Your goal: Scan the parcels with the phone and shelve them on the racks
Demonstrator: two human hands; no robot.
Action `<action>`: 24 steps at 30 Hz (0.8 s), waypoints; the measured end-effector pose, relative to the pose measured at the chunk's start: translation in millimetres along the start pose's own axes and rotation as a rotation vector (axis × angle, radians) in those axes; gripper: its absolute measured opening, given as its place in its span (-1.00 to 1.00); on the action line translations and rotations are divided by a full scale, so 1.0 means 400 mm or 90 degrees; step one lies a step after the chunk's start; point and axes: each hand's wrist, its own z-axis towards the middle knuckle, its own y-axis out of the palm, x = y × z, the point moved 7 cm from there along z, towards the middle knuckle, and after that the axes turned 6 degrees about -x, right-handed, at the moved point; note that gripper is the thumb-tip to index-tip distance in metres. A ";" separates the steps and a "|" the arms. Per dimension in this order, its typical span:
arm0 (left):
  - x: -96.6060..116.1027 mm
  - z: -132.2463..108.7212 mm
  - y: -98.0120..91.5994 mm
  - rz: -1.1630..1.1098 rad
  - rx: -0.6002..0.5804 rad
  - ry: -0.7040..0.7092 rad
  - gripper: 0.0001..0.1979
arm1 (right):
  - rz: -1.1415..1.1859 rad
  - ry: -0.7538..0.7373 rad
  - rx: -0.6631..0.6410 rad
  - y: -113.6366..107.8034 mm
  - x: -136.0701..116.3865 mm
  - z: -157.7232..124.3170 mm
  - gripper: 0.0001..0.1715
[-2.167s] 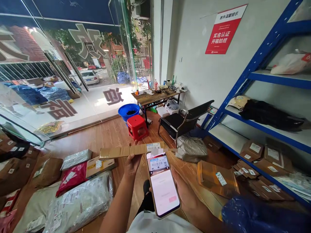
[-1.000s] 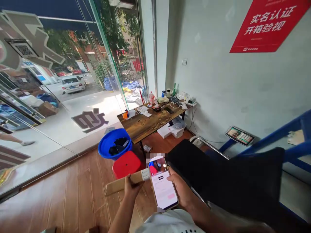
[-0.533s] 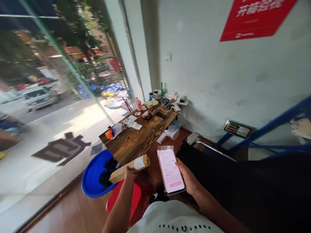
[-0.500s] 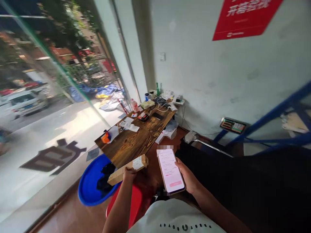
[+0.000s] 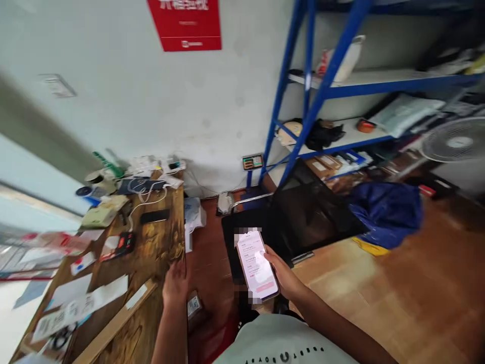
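Observation:
My right hand [image 5: 281, 273] is closed around a smartphone [image 5: 258, 268], held upright in front of my body. Its lit screen shows rows of text and a pink button. By the wooden table's [image 5: 178, 242] right edge is my left hand [image 5: 176, 285], empty, its fingers stretched forward and slightly blurred. A long narrow cardboard box [image 5: 115, 321] with a white label lies on the table to the left of that hand, apart from it. White paper slips [image 5: 83, 308] lie beyond the box.
A dark phone [image 5: 154, 216], a red-and-black device [image 5: 124, 245], cables and a pink bottle [image 5: 56, 241] crowd the table. Blue shelving [image 5: 333, 91] stands right of the wall, with black panels [image 5: 314, 212], a blue bag [image 5: 386, 212] and a fan [image 5: 454, 141] nearby.
My view has swung right, bringing the shelving into sight. The cardboard box, held in my left hand before, now lies on the table, let go. My right hand keeps the smartphone.

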 end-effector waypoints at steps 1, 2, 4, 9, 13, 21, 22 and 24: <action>-0.044 -0.013 0.103 0.021 -0.088 -0.031 -0.71 | 0.002 -0.024 0.028 -0.033 -0.013 -0.017 -0.59; -0.095 -0.045 0.215 0.047 -0.196 -0.066 -0.71 | 0.004 -0.049 0.055 -0.070 -0.028 -0.039 -0.60; -0.213 -0.169 0.448 0.154 -0.502 -0.147 -0.62 | 0.010 -0.100 0.110 -0.151 -0.064 -0.095 -0.59; -0.451 -0.442 0.803 0.375 -0.688 -0.108 -0.43 | 0.035 -0.235 0.247 -0.397 -0.191 -0.306 -0.59; -0.692 -0.669 1.022 0.489 -0.829 -0.083 -0.46 | 0.059 -0.334 0.334 -0.636 -0.295 -0.562 -0.58; -1.391 -1.405 1.343 0.449 -1.056 -0.385 -0.46 | 0.115 -0.501 0.501 -1.218 -0.456 -1.328 -0.55; -1.481 -1.499 1.367 0.438 -1.058 -0.463 -0.49 | 0.128 -0.521 0.530 -1.287 -0.471 -1.437 -0.55; -1.659 -1.651 1.402 0.458 -0.998 -0.610 -0.57 | 0.159 -0.568 0.593 -1.410 -0.499 -1.647 -0.51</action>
